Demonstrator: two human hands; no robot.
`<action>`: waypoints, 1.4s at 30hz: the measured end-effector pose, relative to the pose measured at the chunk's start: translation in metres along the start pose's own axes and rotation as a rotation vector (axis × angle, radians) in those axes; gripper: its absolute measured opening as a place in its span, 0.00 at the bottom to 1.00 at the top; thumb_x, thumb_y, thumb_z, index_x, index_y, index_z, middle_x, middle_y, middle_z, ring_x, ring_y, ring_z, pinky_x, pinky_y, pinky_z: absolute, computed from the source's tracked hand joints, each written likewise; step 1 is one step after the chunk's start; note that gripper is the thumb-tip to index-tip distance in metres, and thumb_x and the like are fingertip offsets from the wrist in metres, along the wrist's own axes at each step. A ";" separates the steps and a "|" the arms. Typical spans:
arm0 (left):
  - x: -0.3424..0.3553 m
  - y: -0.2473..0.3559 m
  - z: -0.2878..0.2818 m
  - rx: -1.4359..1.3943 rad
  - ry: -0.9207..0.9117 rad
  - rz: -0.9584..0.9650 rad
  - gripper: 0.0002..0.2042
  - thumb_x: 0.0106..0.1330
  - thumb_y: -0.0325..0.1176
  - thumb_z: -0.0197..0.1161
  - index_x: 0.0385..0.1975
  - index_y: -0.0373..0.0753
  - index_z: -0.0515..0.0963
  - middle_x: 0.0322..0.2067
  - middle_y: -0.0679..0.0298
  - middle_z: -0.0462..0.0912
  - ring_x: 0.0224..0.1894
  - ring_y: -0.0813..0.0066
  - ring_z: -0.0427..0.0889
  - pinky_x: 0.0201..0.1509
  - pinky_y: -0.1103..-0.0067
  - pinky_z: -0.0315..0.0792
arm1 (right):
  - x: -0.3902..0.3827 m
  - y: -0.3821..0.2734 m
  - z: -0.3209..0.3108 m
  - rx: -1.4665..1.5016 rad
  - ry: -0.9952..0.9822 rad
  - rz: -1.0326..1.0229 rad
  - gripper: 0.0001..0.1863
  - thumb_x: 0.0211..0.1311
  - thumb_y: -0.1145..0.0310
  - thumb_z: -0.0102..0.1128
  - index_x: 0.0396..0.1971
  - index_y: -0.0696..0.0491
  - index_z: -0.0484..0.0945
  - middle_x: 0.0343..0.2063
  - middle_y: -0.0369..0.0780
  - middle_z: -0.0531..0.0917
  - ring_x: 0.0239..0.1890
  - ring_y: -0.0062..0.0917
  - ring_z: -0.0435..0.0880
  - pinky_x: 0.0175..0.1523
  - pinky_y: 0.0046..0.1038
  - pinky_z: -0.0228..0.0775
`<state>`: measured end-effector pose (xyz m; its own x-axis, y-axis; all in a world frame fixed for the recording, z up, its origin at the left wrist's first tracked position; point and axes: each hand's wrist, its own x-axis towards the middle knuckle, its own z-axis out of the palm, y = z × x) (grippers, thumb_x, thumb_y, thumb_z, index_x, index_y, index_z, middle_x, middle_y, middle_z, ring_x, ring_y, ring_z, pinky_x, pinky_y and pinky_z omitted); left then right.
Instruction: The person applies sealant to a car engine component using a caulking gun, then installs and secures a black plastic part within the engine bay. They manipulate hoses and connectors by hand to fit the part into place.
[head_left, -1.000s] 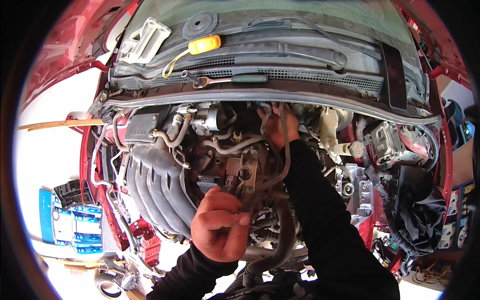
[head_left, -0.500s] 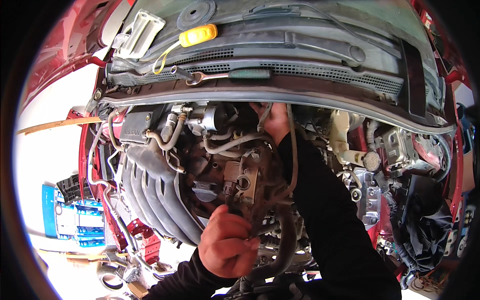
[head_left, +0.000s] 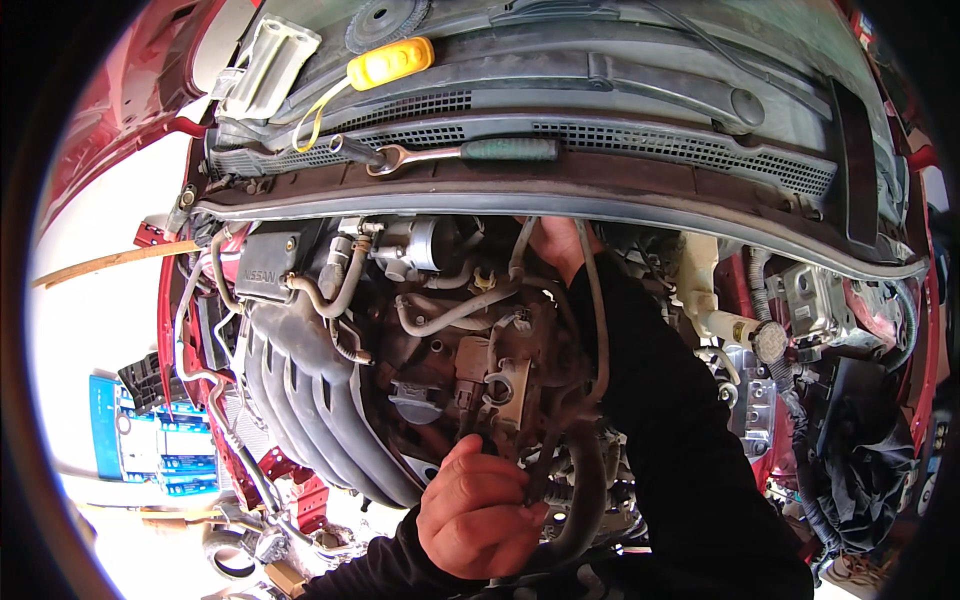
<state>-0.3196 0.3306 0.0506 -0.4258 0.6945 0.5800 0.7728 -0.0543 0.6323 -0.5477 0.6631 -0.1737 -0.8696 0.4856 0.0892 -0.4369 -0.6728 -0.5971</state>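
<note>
My left hand is closed low over the engine, just below the brown ignition coil connector and the metal bracket. Whatever its curled fingers hold is hidden. My right arm, in a black sleeve, reaches far across the engine bay. Only part of my right hand shows, behind a thin rubber hose. Its fingers are out of sight beneath the edge of the cowl. Left of my hands lies the ribbed grey intake manifold, with an oil filler cap beside it.
On the cowl lie a green-handled ratchet with a socket extension, a yellow lamp with a strap, a toothed disc and a metal bracket. A white reservoir stands on the right. Blue boxes sit at far left.
The view has shifted slightly, moving the engine a little in the picture. Less of my right hand shows below the cowl edge. My left hand stays closed near the connector.
</note>
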 end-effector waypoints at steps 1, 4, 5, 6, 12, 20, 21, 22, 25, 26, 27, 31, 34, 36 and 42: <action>0.000 0.000 0.001 -0.006 0.003 0.001 0.22 0.57 0.18 0.75 0.47 0.46 0.74 0.35 0.64 0.82 0.40 0.59 0.89 0.75 0.52 0.72 | -0.001 -0.001 -0.001 0.027 -0.044 0.000 0.11 0.79 0.59 0.68 0.50 0.50 0.86 0.50 0.39 0.89 0.53 0.31 0.86 0.62 0.37 0.80; 0.000 0.000 0.004 -0.004 0.014 0.007 0.22 0.56 0.18 0.75 0.47 0.46 0.75 0.35 0.64 0.82 0.40 0.58 0.89 0.74 0.52 0.72 | -0.007 -0.003 -0.002 -0.009 -0.060 0.026 0.10 0.79 0.61 0.68 0.49 0.51 0.85 0.48 0.39 0.88 0.52 0.29 0.85 0.60 0.35 0.78; 0.000 0.001 0.005 0.004 0.014 0.008 0.22 0.56 0.17 0.74 0.46 0.46 0.75 0.34 0.64 0.82 0.40 0.58 0.89 0.74 0.52 0.72 | -0.008 -0.003 -0.001 -0.007 -0.111 -0.035 0.10 0.79 0.61 0.68 0.49 0.51 0.85 0.48 0.39 0.88 0.52 0.29 0.85 0.60 0.35 0.78; 0.001 0.002 0.006 0.021 0.008 0.008 0.22 0.55 0.17 0.74 0.46 0.45 0.75 0.34 0.64 0.83 0.39 0.58 0.89 0.74 0.52 0.73 | -0.010 -0.003 0.001 -0.018 -0.112 -0.086 0.10 0.80 0.61 0.67 0.49 0.51 0.85 0.48 0.38 0.88 0.52 0.28 0.85 0.60 0.35 0.78; -0.001 0.003 0.003 0.103 -0.013 0.060 0.22 0.54 0.16 0.72 0.46 0.43 0.75 0.33 0.60 0.83 0.36 0.59 0.86 0.68 0.54 0.75 | -0.032 -0.023 0.031 0.071 0.131 -0.011 0.18 0.85 0.55 0.61 0.60 0.52 0.82 0.55 0.41 0.87 0.59 0.33 0.85 0.70 0.45 0.79; -0.001 -0.002 0.006 0.052 0.203 0.077 0.22 0.49 0.15 0.73 0.44 0.41 0.80 0.35 0.60 0.84 0.35 0.61 0.85 0.63 0.59 0.76 | -0.086 -0.067 0.049 0.016 0.004 0.263 0.25 0.88 0.51 0.55 0.72 0.51 0.72 0.72 0.48 0.78 0.68 0.52 0.83 0.74 0.57 0.74; 0.000 -0.001 0.007 0.066 0.199 0.087 0.21 0.49 0.15 0.73 0.44 0.41 0.80 0.35 0.61 0.84 0.35 0.61 0.85 0.62 0.59 0.76 | -0.097 -0.071 0.046 -0.027 -0.017 0.277 0.26 0.88 0.52 0.54 0.74 0.53 0.72 0.71 0.49 0.79 0.70 0.50 0.82 0.76 0.56 0.73; 0.000 -0.001 0.007 0.080 0.194 0.096 0.21 0.49 0.15 0.73 0.44 0.41 0.81 0.35 0.61 0.84 0.35 0.60 0.85 0.61 0.60 0.76 | -0.110 -0.077 0.042 -0.069 -0.038 0.292 0.28 0.87 0.53 0.53 0.75 0.54 0.71 0.71 0.49 0.81 0.72 0.48 0.81 0.77 0.55 0.71; 0.002 0.000 0.008 0.134 0.168 0.090 0.20 0.48 0.17 0.73 0.42 0.41 0.81 0.35 0.61 0.83 0.35 0.59 0.84 0.49 0.61 0.74 | -0.152 -0.091 0.034 -0.071 -0.052 0.293 0.28 0.85 0.57 0.53 0.74 0.60 0.72 0.70 0.53 0.82 0.72 0.46 0.81 0.81 0.51 0.67; 0.003 0.001 0.007 0.133 0.163 0.117 0.19 0.48 0.18 0.73 0.41 0.41 0.81 0.35 0.61 0.83 0.36 0.59 0.84 0.48 0.61 0.74 | -0.170 -0.099 0.032 -0.073 0.017 0.316 0.28 0.85 0.58 0.54 0.74 0.60 0.72 0.70 0.53 0.82 0.72 0.46 0.81 0.81 0.50 0.67; 0.003 0.002 0.006 0.145 0.152 0.122 0.18 0.49 0.19 0.73 0.41 0.41 0.81 0.35 0.62 0.83 0.36 0.59 0.84 0.48 0.61 0.74 | -0.190 -0.108 0.032 -0.077 0.085 0.337 0.28 0.84 0.58 0.54 0.73 0.61 0.73 0.70 0.53 0.82 0.72 0.46 0.81 0.81 0.49 0.67; 0.001 0.006 0.008 0.269 0.046 0.106 0.17 0.51 0.21 0.73 0.41 0.42 0.81 0.36 0.64 0.83 0.39 0.60 0.84 0.52 0.61 0.73 | -0.259 -0.143 0.043 -0.093 0.182 0.369 0.23 0.84 0.60 0.57 0.67 0.60 0.78 0.62 0.48 0.88 0.64 0.38 0.86 0.72 0.45 0.75; -0.003 0.014 0.015 0.369 -0.037 0.118 0.15 0.56 0.23 0.73 0.42 0.44 0.82 0.38 0.66 0.84 0.43 0.60 0.85 0.59 0.61 0.72 | -0.298 -0.152 0.059 -0.564 0.233 0.370 0.17 0.86 0.59 0.59 0.59 0.57 0.81 0.46 0.40 0.90 0.50 0.29 0.91 0.55 0.35 0.84; -0.008 0.020 0.021 0.415 -0.119 0.106 0.14 0.57 0.24 0.73 0.43 0.45 0.82 0.38 0.66 0.85 0.44 0.61 0.85 0.59 0.60 0.72 | -0.310 -0.158 0.065 -0.750 0.209 0.411 0.17 0.86 0.58 0.58 0.55 0.57 0.81 0.37 0.38 0.88 0.39 0.27 0.93 0.41 0.29 0.86; -0.027 0.031 0.036 0.558 -0.366 0.073 0.15 0.63 0.30 0.69 0.50 0.44 0.83 0.39 0.65 0.85 0.48 0.61 0.87 0.66 0.50 0.70 | -0.306 -0.153 0.069 -0.805 0.190 0.504 0.13 0.83 0.62 0.59 0.46 0.59 0.78 0.36 0.41 0.88 0.30 0.28 0.92 0.31 0.29 0.84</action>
<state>-0.2668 0.3357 0.0363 -0.2518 0.9070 0.3377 0.9630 0.2002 0.1805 -0.2305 0.5788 -0.0545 -0.8292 0.3742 -0.4153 0.3271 -0.2777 -0.9032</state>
